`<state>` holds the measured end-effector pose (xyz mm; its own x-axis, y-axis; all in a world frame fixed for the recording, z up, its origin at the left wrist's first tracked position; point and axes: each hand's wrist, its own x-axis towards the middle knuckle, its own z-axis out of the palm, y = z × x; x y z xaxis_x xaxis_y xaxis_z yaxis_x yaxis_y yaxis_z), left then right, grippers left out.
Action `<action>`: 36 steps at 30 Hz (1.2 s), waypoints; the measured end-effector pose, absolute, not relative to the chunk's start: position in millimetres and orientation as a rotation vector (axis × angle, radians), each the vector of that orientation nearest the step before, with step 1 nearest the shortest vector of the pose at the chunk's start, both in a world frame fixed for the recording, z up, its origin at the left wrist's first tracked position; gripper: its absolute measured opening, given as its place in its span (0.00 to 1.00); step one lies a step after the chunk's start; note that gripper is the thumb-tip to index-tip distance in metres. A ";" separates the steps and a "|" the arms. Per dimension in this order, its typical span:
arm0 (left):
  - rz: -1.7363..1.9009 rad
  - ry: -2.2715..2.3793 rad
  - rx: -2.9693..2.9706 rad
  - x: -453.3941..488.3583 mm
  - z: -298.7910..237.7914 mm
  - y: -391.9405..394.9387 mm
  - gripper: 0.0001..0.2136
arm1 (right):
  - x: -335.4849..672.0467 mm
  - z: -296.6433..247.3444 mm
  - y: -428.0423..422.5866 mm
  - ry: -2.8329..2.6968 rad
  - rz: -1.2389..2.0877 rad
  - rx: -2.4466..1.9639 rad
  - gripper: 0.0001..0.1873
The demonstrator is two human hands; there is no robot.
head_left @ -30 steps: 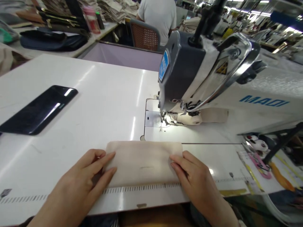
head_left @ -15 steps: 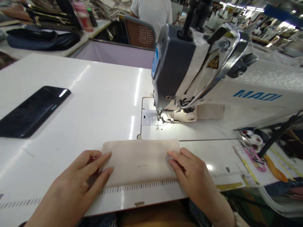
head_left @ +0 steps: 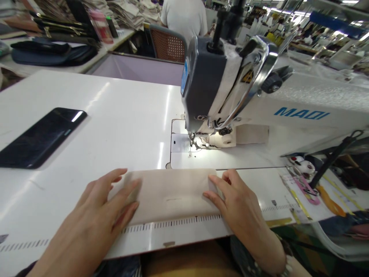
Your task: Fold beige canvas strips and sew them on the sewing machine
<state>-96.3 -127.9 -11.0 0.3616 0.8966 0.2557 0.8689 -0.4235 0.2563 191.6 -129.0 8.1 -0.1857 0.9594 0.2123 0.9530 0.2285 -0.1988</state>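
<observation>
One rectangular piece of beige cloth [head_left: 170, 196] lies flat on the white sewing table [head_left: 100, 115], its near edge along a printed ruler strip [head_left: 173, 225] and its far edge just short of the machine bed's metal plate. Both hands rest on it, one at each end. The left hand [head_left: 92, 219] is spread wide, with only its fingertips on the cloth's left end, which they partly hide. The right hand [head_left: 239, 204] sits narrower, its fingers bunched at the right end, pressing rather than clearly pinching. A second beige strip [head_left: 250, 134] lies under the one sewing machine [head_left: 204, 84], its end hidden beneath the presser foot [head_left: 206, 142], so I cannot tell whether it joins anything. One black phone [head_left: 40, 138] lies on the table to the left, well apart from the cloth. Beyond the table, one person [head_left: 184, 19] sits with their back turned on a chair [head_left: 168, 46], cut off by the frame's top edge.
</observation>
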 end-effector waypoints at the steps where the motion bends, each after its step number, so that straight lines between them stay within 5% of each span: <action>1: 0.496 1.566 2.593 -95.8 -7.8 -126.7 0.16 | 191.2 8.8 -127.7 -2.246 0.009 -1.768 0.11; 6: 0.241 1.032 2.869 -80.5 7.9 -117.5 0.22 | 185.1 12.3 -118.3 -2.517 -0.016 -1.333 0.14; 13: 0.005 1.364 2.815 -25.0 22.0 -116.2 0.12 | 156.5 6.2 -115.9 -2.662 0.088 -1.161 0.11; 18: 0.227 1.446 2.728 -20.6 4.7 -123.6 0.16 | 150.5 -13.0 -122.2 -2.561 -0.029 -1.172 0.20; 27: 0.185 1.676 2.773 -63.1 -15.3 -119.5 0.36 | 154.9 -16.4 -123.1 -2.540 0.050 -1.221 0.19; 32: 0.276 1.840 2.847 -98.5 -8.0 -124.7 0.30 | 152.0 -14.9 -123.7 -2.532 0.031 -1.244 0.20; 36: 0.237 1.391 2.967 -75.5 9.0 -134.1 0.17 | 150.5 -8.3 -126.3 -2.543 -0.021 -1.296 0.19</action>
